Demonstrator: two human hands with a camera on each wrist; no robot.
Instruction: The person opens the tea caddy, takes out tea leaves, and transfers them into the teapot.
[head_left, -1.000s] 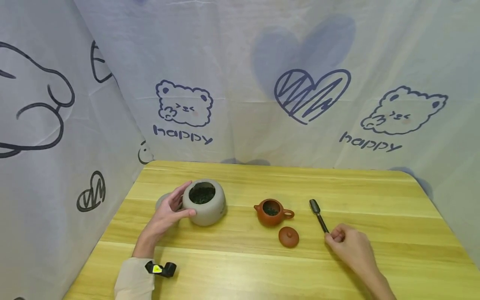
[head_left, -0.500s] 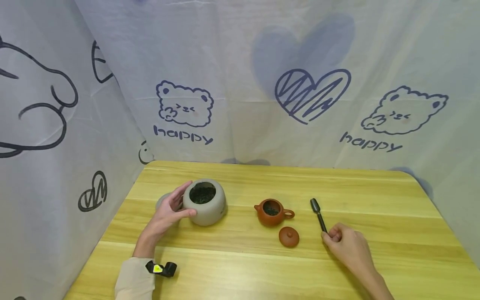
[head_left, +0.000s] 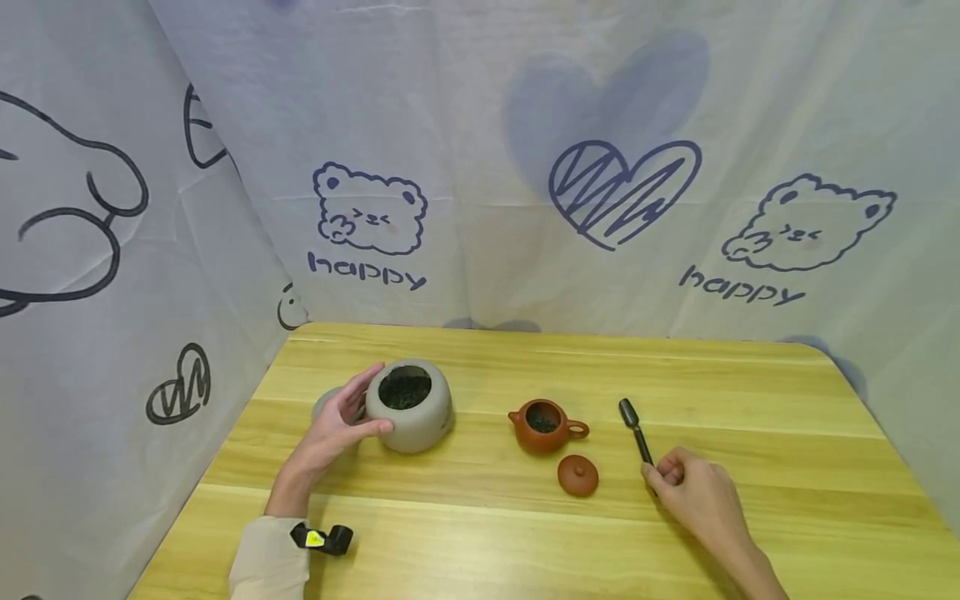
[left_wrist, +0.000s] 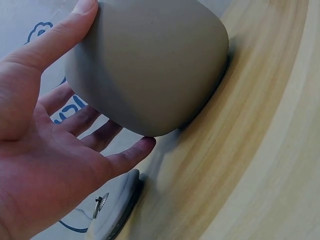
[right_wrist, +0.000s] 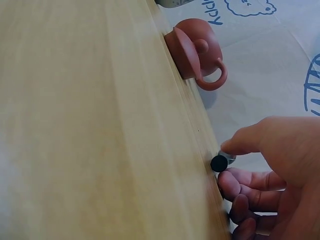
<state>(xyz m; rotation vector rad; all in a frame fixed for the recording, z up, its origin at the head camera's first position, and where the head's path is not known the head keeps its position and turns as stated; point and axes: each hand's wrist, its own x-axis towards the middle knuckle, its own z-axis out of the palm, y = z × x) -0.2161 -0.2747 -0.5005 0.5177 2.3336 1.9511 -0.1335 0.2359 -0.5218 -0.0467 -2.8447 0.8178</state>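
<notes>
My left hand [head_left: 333, 429] holds the side of a round grey tea jar [head_left: 422, 425], thumb at the front near the rim and fingers spread round the left side. Dark loose leaves show inside the jar's mouth. In the left wrist view, a grey lid [left_wrist: 120, 205] with a small metal knob lies behind that hand. My right hand [head_left: 701, 496] pinches the handle end of a dark tea scoop [head_left: 630, 414] between thumb and fingers, low over the table. The scoop's head points away, towards the back wall. In the right wrist view, only the round handle end [right_wrist: 219, 163] shows.
A reddish-brown clay teapot [head_left: 542, 437] stands mid-table, uncovered, with dark leaves inside and its handle to the right. Its lid [head_left: 577, 475] lies just in front, knob up. The wooden table [head_left: 450, 542] meets a printed cloth wall [head_left: 480, 250] at the back.
My right hand has shifted slightly left with the scoop's handle end. The left hand, jar, teapot and lids stay where they were.
</notes>
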